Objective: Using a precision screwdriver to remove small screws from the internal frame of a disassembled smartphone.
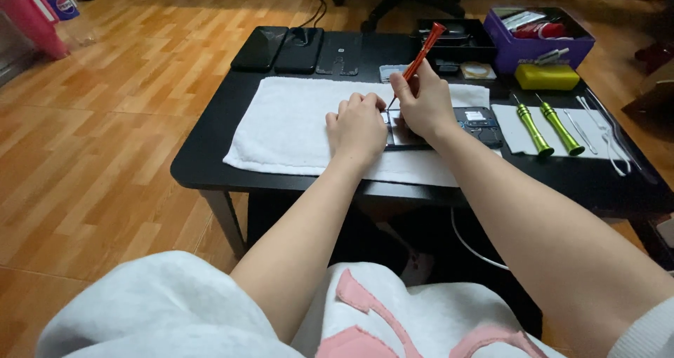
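My right hand [423, 105] grips an orange screwdriver [421, 55], its tip pointing down at an opened phone [477, 123] that lies on a white towel [295, 123]. My left hand [357, 126] rests with curled fingers on the left end of the phone, pressing it against the towel. Both hands cover most of the phone; only its right part with dark inner components shows. The towel is spread on a low black table [203, 165].
Two green screwdrivers [546, 126] and thin metal tools [597, 130] lie on a white sheet at the right. A purple box [540, 38], a yellow block [547, 76], a black tray [453, 38] and flat dark phones [281, 49] line the back edge. Wooden floor surrounds the table.
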